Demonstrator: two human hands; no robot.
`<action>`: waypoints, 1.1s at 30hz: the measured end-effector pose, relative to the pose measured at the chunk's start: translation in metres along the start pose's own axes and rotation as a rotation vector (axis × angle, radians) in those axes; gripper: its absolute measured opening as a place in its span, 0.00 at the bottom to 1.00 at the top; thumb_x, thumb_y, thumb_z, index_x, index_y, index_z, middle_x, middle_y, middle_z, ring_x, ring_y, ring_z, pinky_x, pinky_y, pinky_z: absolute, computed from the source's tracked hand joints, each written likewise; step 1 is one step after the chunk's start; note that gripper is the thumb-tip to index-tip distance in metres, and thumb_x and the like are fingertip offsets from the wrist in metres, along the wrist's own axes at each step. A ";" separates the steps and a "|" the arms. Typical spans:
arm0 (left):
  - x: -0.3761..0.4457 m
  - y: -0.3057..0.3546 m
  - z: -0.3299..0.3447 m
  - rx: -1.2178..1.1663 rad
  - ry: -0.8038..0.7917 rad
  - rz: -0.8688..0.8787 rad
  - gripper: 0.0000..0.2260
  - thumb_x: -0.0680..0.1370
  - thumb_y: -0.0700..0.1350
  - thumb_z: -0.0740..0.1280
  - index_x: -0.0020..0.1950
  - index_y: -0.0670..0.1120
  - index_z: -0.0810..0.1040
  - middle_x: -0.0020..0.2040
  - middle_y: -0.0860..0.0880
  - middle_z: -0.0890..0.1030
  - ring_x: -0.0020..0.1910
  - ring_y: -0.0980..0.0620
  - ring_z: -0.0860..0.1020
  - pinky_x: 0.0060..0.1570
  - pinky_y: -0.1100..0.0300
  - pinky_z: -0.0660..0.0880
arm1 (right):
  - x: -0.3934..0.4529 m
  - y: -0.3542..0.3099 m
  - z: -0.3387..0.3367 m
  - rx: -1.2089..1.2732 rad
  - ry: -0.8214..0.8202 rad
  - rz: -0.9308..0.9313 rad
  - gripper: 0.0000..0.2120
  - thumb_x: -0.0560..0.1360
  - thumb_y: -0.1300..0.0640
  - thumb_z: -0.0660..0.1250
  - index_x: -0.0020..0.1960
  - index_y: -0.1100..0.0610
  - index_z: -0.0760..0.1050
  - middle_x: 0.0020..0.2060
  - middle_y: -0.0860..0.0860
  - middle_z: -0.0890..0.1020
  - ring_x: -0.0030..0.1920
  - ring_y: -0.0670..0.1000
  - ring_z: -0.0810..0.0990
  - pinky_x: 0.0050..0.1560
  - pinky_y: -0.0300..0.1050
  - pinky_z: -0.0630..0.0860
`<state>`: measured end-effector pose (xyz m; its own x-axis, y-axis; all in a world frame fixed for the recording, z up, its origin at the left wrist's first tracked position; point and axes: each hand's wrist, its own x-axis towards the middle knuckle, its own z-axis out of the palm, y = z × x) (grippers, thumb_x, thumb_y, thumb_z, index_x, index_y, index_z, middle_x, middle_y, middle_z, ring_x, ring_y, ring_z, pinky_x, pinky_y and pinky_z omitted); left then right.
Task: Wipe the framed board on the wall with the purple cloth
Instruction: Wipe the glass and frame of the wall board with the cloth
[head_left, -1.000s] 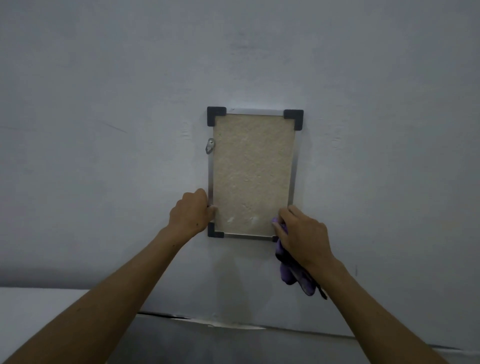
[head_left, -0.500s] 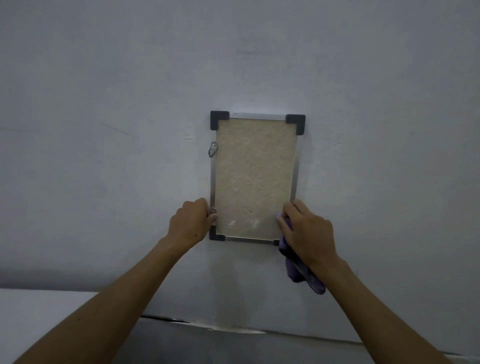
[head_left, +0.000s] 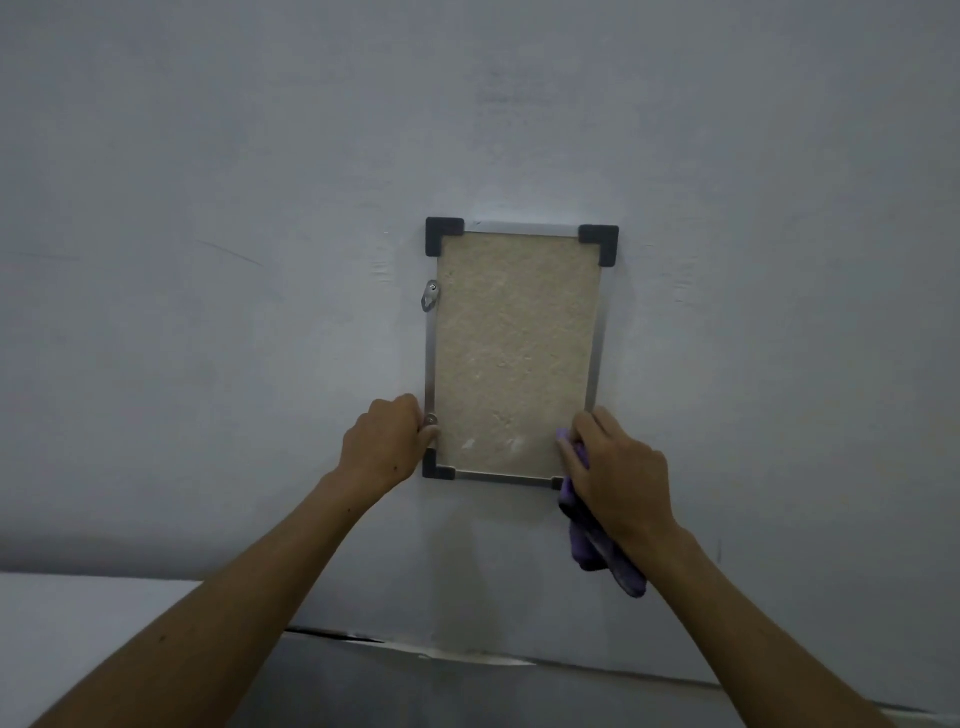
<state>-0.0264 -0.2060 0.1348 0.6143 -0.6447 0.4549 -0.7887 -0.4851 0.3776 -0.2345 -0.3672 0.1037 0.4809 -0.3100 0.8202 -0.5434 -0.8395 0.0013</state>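
Framed board (head_left: 514, 358) hangs upright on the grey wall (head_left: 208, 260), a little right of the middle of the head view, its beige textured panel edged in thin metal with dark caps at three visible corners; the lower right corner is covered by the cloth and hand. A small metal hanger clip (head_left: 430, 295) sits on the left frame edge near the top.

The left hand (head_left: 384, 447) grips the lower left frame edge just above the bottom corner cap, fingers curled together around the rail, apparently steadying the board. The right hand (head_left: 618, 467) presses the purple cloth (head_left: 587, 525) against the lower right corner of the panel; its fingers lie close together and bent over the bunched cloth, and the loose end of the cloth hangs down below the frame beside the wrist.

A couple of pale marks show on the panel near the bottom, just left of the cloth. Judging by where the cloth sits, only the bottom right is under the wipe now; whether the panel above has been wiped cannot be told. A pale ledge (head_left: 78, 649) lies low on the near left.
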 end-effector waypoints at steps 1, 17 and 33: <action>0.000 0.000 0.000 0.000 -0.002 -0.001 0.13 0.81 0.54 0.65 0.50 0.43 0.75 0.44 0.45 0.82 0.42 0.47 0.81 0.46 0.47 0.81 | -0.007 -0.001 0.003 -0.031 -0.028 -0.026 0.12 0.81 0.49 0.60 0.41 0.53 0.69 0.38 0.47 0.72 0.26 0.50 0.72 0.23 0.46 0.72; 0.002 -0.002 0.001 0.027 -0.029 -0.015 0.13 0.81 0.54 0.65 0.49 0.44 0.76 0.45 0.45 0.82 0.42 0.47 0.82 0.47 0.47 0.82 | -0.018 0.004 0.007 -0.039 -0.239 -0.096 0.11 0.81 0.46 0.57 0.44 0.51 0.68 0.40 0.46 0.74 0.31 0.50 0.75 0.29 0.46 0.73; 0.005 -0.003 0.000 0.014 -0.040 -0.026 0.13 0.81 0.54 0.66 0.49 0.44 0.76 0.48 0.44 0.83 0.43 0.47 0.82 0.48 0.45 0.82 | 0.004 0.006 0.003 -0.054 -0.220 -0.240 0.11 0.80 0.44 0.60 0.45 0.51 0.71 0.43 0.47 0.75 0.34 0.52 0.78 0.30 0.45 0.72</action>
<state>-0.0207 -0.2077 0.1354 0.6333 -0.6549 0.4123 -0.7730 -0.5101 0.3770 -0.2336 -0.3748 0.1057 0.7334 -0.1999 0.6497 -0.4295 -0.8771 0.2150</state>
